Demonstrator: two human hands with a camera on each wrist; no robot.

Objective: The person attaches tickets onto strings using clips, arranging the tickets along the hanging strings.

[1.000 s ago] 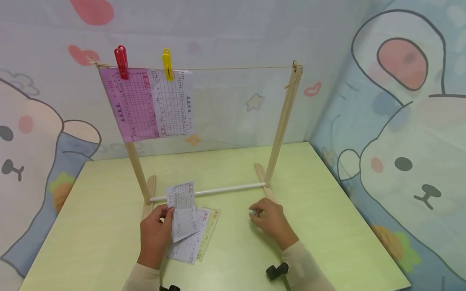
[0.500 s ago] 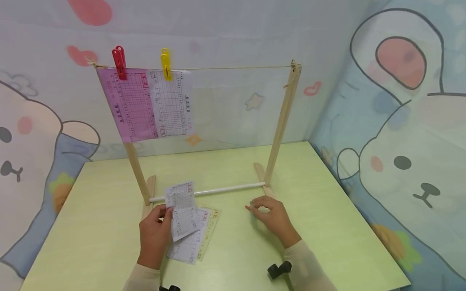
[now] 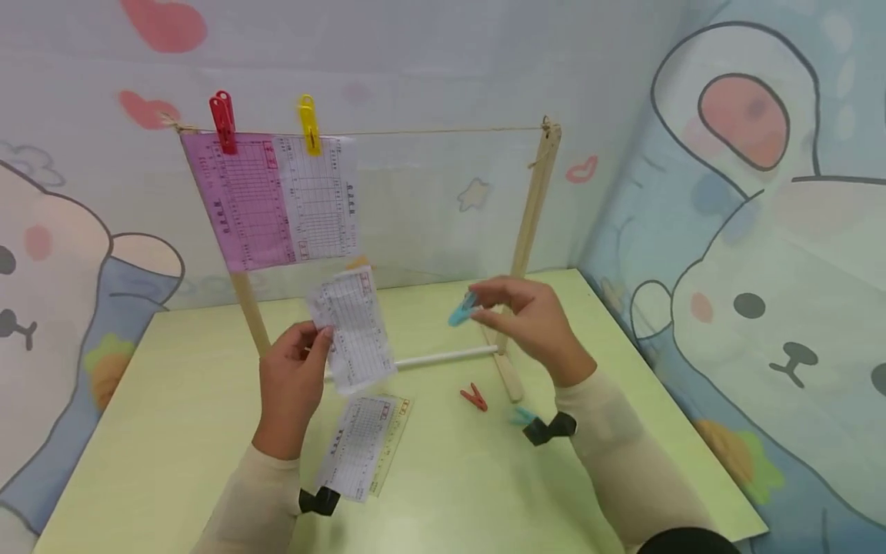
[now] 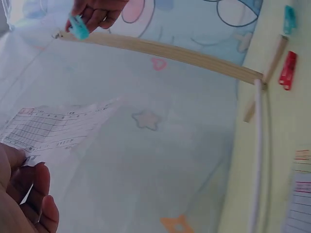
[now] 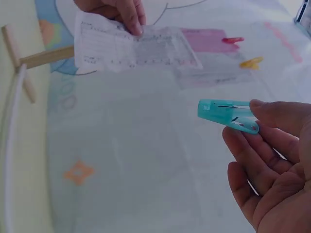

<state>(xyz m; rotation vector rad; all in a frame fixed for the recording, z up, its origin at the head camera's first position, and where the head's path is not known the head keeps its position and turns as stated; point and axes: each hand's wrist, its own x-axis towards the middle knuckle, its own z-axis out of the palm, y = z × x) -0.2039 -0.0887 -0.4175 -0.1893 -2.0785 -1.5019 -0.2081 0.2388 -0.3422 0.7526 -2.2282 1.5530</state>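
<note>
My left hand (image 3: 294, 377) pinches a white printed form (image 3: 354, 331) by its left edge, raised over the table. Between thumb and fingers of my right hand (image 3: 529, 319) is a light blue clothespin (image 5: 226, 114), its nose pointing left. Behind both hands a string (image 3: 443, 131) runs between two wooden posts. On it hang a pink form (image 3: 238, 204) under a red clothespin (image 3: 223, 123) and a white form (image 3: 318, 200) under a yellow clothespin (image 3: 308, 125), side by side at the left end.
A white form (image 3: 356, 446) overlaps a yellow form (image 3: 393, 442) on the table. A small red clothespin (image 3: 474, 397) and another blue clothespin (image 3: 522, 416) lie near the right post's foot. A white rod (image 3: 446, 357) joins the stand's feet low down.
Both hands have risen from the table. The white form came up with my left hand, and the blue clothespin now shows in my right. The red and second blue clothespins have come into sight.
</note>
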